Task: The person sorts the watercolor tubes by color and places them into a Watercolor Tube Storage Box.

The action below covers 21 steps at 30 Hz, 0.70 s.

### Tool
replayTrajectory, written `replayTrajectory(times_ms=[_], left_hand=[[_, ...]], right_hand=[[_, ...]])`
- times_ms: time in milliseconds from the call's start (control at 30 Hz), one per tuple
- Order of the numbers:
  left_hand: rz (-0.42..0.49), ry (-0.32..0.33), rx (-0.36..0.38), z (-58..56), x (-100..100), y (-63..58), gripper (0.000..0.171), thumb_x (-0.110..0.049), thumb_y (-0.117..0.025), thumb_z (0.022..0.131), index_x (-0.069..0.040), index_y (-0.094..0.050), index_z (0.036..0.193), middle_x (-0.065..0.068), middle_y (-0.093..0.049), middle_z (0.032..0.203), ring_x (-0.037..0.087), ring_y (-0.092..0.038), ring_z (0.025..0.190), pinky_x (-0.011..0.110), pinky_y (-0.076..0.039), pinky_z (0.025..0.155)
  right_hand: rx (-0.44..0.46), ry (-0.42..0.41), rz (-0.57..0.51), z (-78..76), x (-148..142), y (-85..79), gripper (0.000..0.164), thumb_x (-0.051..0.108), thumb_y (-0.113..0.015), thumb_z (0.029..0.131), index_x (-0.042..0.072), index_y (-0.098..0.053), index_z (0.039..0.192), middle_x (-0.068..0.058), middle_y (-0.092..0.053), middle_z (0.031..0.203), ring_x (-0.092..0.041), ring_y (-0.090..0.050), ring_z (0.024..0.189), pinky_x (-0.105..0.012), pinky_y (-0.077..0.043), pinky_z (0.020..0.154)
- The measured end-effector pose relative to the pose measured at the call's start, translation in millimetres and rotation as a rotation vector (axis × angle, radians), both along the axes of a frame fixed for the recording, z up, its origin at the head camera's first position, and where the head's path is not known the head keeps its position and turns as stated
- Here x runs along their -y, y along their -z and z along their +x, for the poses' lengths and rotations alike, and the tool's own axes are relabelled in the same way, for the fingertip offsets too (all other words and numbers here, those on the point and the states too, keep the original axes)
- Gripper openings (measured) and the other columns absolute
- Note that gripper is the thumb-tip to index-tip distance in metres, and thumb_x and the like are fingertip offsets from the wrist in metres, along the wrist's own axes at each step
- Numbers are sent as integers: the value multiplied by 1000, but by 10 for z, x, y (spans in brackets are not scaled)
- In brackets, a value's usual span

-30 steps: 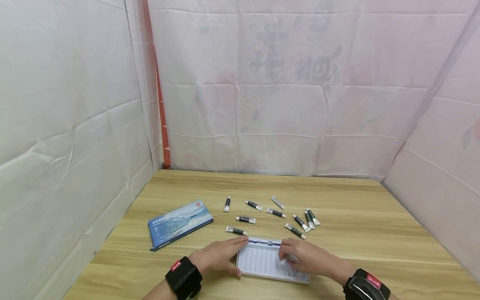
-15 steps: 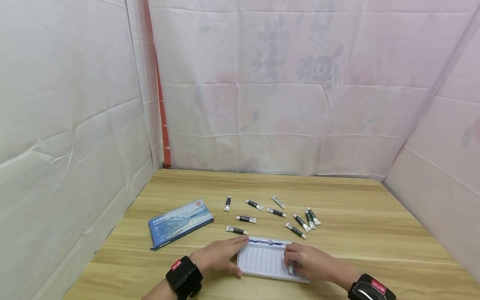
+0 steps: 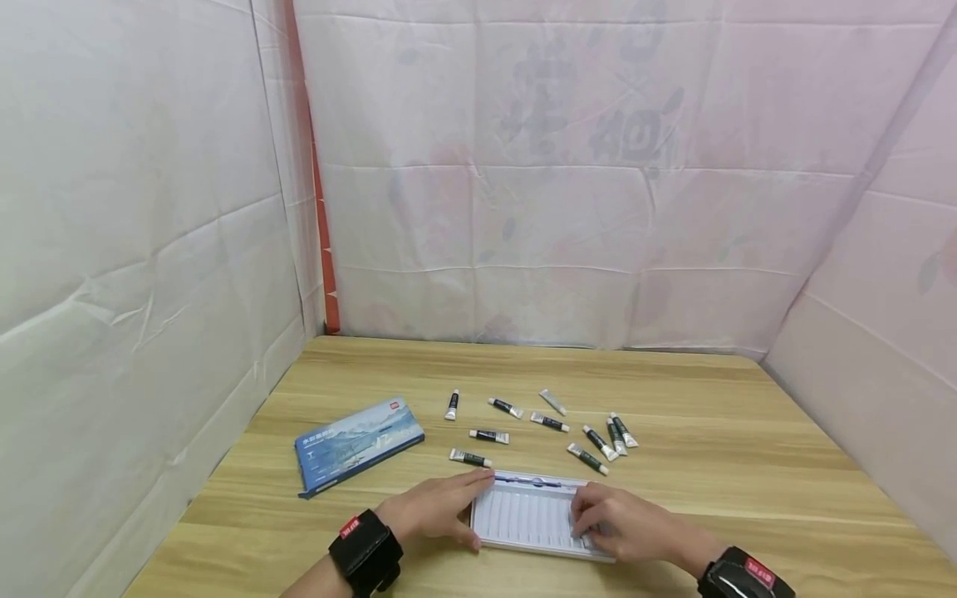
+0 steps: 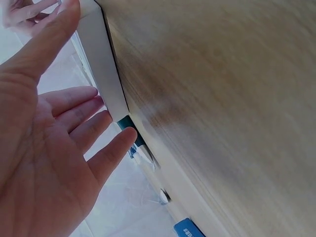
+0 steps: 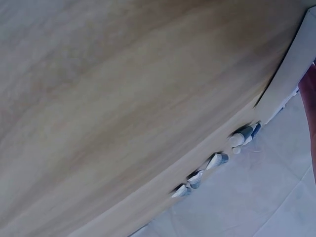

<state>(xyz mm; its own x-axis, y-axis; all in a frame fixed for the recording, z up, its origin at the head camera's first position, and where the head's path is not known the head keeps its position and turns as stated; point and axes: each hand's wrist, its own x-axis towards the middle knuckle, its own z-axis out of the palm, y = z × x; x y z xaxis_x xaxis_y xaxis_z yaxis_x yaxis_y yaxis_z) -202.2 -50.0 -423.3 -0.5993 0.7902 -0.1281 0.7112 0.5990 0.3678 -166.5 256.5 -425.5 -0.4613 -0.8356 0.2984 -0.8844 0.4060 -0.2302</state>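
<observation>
A white slotted tray (image 3: 523,517) lies near the table's front, a thin blue-handled brush (image 3: 532,481) along its back groove. My left hand (image 3: 437,508) spans the tray's left end, thumb at the front corner and fingertips at the back one. In the left wrist view, that hand's fingers (image 4: 91,126) extend fairly straight against the tray's side wall (image 4: 101,64). Over the tray's right end, my right hand (image 3: 620,522) has its fingers curled down into the slots, pinching a small paint tube (image 3: 586,541) that is almost wholly hidden beneath them.
Behind the tray several dark-labelled paint tubes (image 3: 489,436) lie scattered, with one pale tube (image 3: 553,402) farther back. A blue flat box (image 3: 360,446) rests at the left. White sheets (image 3: 553,208) hang around the wooden table (image 3: 710,465).
My right hand has shifted a little to the right along the tray, taking the small tube down to the right-end slots. The left hand and the tray have stayed in place.
</observation>
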Motion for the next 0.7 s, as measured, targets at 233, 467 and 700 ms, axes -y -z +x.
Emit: replayTrajectory(times_ms=[233, 467, 700], left_hand=[[-5, 12, -26, -6, 4, 13, 85, -45, -67, 77, -8, -31, 143, 6, -27, 147, 16, -29, 131, 29, -31, 103], [2, 13, -16, -11, 11, 9, 85, -45, -67, 77, -7, -30, 143, 6, -27, 147, 16, -29, 131, 29, -31, 103], [15, 22, -11, -8, 17, 14, 85, -44, -68, 77, -7, -30, 143, 7, -27, 147, 17, -29, 131, 30, -30, 103]], right_hand=[[-12, -13, -2, 4, 5, -20, 19, -2, -71, 71, 14, -72, 82, 6, -54, 93, -4, -51, 84, -10, -41, 74], [5, 27, 19, -34, 47, -58, 17, 0, -71, 72, 14, -70, 80, 7, -54, 91, -3, -51, 82, -12, -44, 70], [-120, 207, -79, -521, 52, -227, 21, -9, -65, 71, 6, -67, 84, -3, -58, 90, -14, -57, 78, -27, -52, 67]])
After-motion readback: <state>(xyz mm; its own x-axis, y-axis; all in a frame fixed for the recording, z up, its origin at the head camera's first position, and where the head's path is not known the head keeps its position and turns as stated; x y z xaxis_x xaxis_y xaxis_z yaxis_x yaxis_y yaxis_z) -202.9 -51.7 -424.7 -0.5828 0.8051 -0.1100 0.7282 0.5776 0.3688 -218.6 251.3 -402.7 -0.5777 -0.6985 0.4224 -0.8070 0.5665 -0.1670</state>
